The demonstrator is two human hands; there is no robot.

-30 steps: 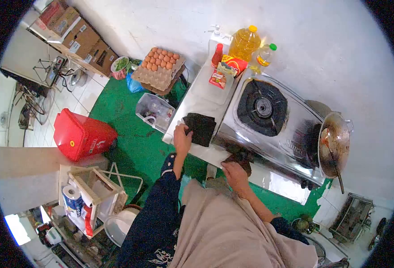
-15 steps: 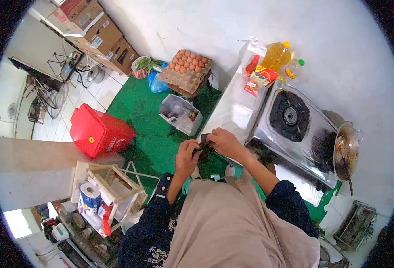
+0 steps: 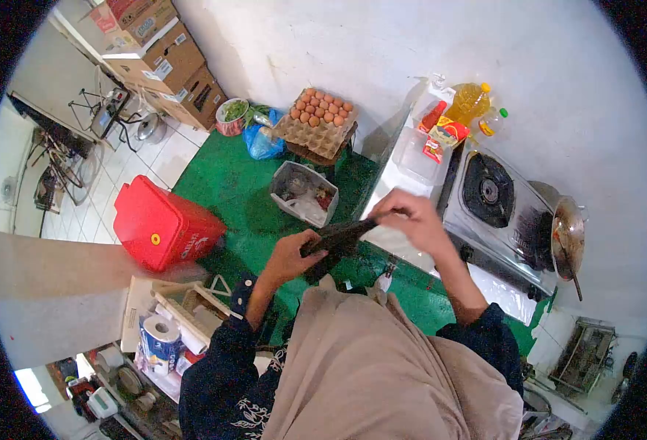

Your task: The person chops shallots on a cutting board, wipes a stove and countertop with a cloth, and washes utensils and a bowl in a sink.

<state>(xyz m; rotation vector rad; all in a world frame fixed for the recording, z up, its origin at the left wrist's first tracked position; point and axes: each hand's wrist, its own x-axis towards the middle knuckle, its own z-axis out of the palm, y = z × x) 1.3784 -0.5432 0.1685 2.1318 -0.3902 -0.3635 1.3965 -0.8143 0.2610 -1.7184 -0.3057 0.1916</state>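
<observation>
Stretched between my two hands is a black, limp, cloth-like piece (image 3: pixel 344 237), its lower part hanging down in front of my body. My left hand (image 3: pixel 291 255) grips its left end, thumb and fingers closed on it. The fingers of my right hand (image 3: pixel 413 218) pinch its right corner, a little higher up and near the white counter (image 3: pixel 400 240). Just beyond the black piece stands a clear plastic bin (image 3: pixel 304 193) on the green floor, with plastic and scraps in it.
A stove (image 3: pixel 505 216) with a wok (image 3: pixel 567 238) stands to the right. Oil bottles (image 3: pixel 469 103) and packets are at the counter's back. An egg tray (image 3: pixel 316 126) stands ahead. A red lidded bin (image 3: pixel 163 224) and a rack with paper towels (image 3: pixel 160 341) are at left.
My hands have moved apart, the right one going right and up, and the black piece, bunched between them before, is now drawn out. The view has shifted slightly.
</observation>
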